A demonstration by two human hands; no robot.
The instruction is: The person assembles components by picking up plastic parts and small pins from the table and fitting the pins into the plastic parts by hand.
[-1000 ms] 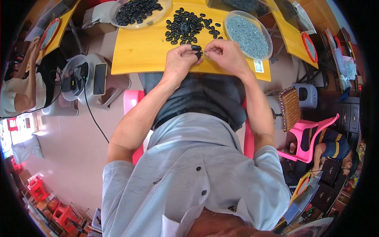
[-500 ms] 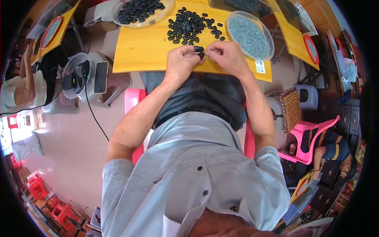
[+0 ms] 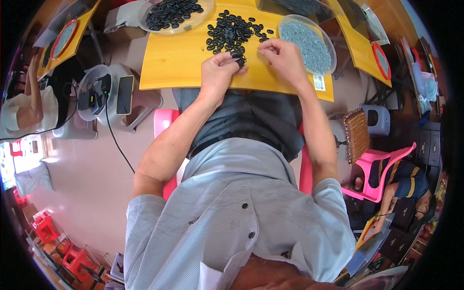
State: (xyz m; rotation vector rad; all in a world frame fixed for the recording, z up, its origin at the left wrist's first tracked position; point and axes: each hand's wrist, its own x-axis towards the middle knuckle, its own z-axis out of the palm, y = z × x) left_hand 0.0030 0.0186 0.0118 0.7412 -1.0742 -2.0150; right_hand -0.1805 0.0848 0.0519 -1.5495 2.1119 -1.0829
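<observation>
My left hand (image 3: 217,71), above the near part of the yellow table (image 3: 181,67), pinches a small black oval part (image 3: 241,62) between thumb and fingertips. A black cover (image 3: 235,55) wraps one of its fingertips. To the right and apart from it, my right hand (image 3: 285,58) has its thumb and index finger closed in a pinch; what they hold, if anything, is too small to make out. Just beyond my hands lies a loose pile of black oval parts (image 3: 232,30). Nearest my right hand stands a round clear tray of small silvery-grey pieces (image 3: 307,46).
A clear tray of more black parts (image 3: 171,13) stands at the far left of the table. On a stool to the left lie a phone (image 3: 125,94) and a tub with cables (image 3: 92,99). Other people sit at left and lower right. A pink chair (image 3: 374,176) stands at right.
My right hand has drawn away from the black part toward the right and slightly up. My left hand, still gripping the part, has shifted a little left.
</observation>
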